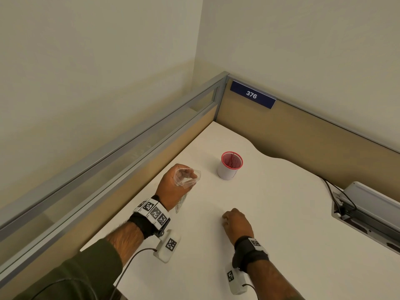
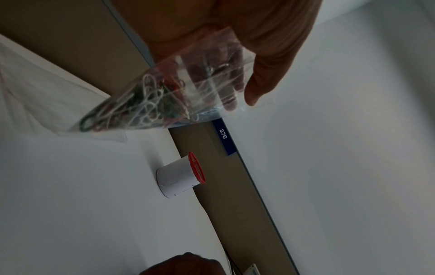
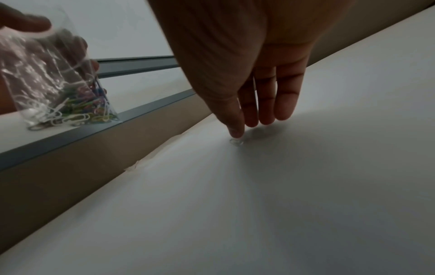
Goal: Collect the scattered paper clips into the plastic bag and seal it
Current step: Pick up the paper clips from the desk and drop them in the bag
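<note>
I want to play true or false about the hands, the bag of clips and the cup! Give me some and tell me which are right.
1. The left hand holds the plastic bag. True.
2. The bag is empty. False: many coloured paper clips lie in it.
3. The bag's mouth is sealed. False: it gapes open.
4. The right hand reaches down to the white table. True.
5. The cup lies tipped over. False: it stands upright.

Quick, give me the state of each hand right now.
Left hand: holding the plastic bag of paper clips, mouth open.
Right hand: open, a fingertip touching the table.
</note>
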Tool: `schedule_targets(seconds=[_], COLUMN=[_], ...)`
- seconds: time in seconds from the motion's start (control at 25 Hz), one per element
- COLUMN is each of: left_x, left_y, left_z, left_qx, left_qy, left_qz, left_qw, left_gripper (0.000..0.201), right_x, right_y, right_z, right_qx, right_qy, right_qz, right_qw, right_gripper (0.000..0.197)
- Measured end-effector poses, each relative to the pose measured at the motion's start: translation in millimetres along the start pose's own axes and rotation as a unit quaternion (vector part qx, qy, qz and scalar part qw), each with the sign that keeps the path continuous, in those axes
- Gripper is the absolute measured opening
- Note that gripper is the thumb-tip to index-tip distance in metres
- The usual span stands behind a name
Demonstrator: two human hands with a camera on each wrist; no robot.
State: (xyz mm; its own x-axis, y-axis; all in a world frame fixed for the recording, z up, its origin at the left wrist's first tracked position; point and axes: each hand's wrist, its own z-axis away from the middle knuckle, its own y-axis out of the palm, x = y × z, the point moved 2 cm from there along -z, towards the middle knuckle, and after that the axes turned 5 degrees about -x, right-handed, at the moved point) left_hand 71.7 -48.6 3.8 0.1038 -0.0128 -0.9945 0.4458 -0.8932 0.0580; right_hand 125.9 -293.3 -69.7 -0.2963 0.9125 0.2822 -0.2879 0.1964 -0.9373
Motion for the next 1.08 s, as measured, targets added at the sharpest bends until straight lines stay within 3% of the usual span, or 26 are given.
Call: schedule_targets(seconds=[0.6, 0.76, 0.88, 0.96, 1.08], left_x=[-2.7, -4.6, -4.0, -3.1, -2.1], left_y=[6.5, 6.0, 4.5, 3.6, 3.2], left_z=[-3.7, -4.3, -4.3, -3.2, -1.7], left_qx=[0.002, 0.001, 0.006, 0.007, 0.014], left_qy=[-0.008, -0.007, -0.013, -0.011, -0.011], left_qz=[0.000, -0.007, -0.005, -0.006, -0.012], left_qw=[1.000, 1.000, 1.000, 1.000, 1.000], left_gripper=[0.029, 0.029, 0.029, 0.029, 0.029], right_x=[12.2, 14.0, 15.1, 21.8, 48.2], right_y=[0.6, -2.2, -6.1, -19.8, -65.1], right_z=[1.4, -2.3, 0.0, 3.3, 8.4], right_qx=[0.020, 0.048, 0.067, 0.038, -0.081], right_qy=[-0.013, 0.008, 0.015, 0.006, -0.063], right_qz=[0.038, 0.021, 0.002, -0.037, -0.124], right_qw=[0.999, 0.999, 0.998, 0.999, 0.987], right_gripper=[0.016, 0.005, 0.008, 0.008, 0.005])
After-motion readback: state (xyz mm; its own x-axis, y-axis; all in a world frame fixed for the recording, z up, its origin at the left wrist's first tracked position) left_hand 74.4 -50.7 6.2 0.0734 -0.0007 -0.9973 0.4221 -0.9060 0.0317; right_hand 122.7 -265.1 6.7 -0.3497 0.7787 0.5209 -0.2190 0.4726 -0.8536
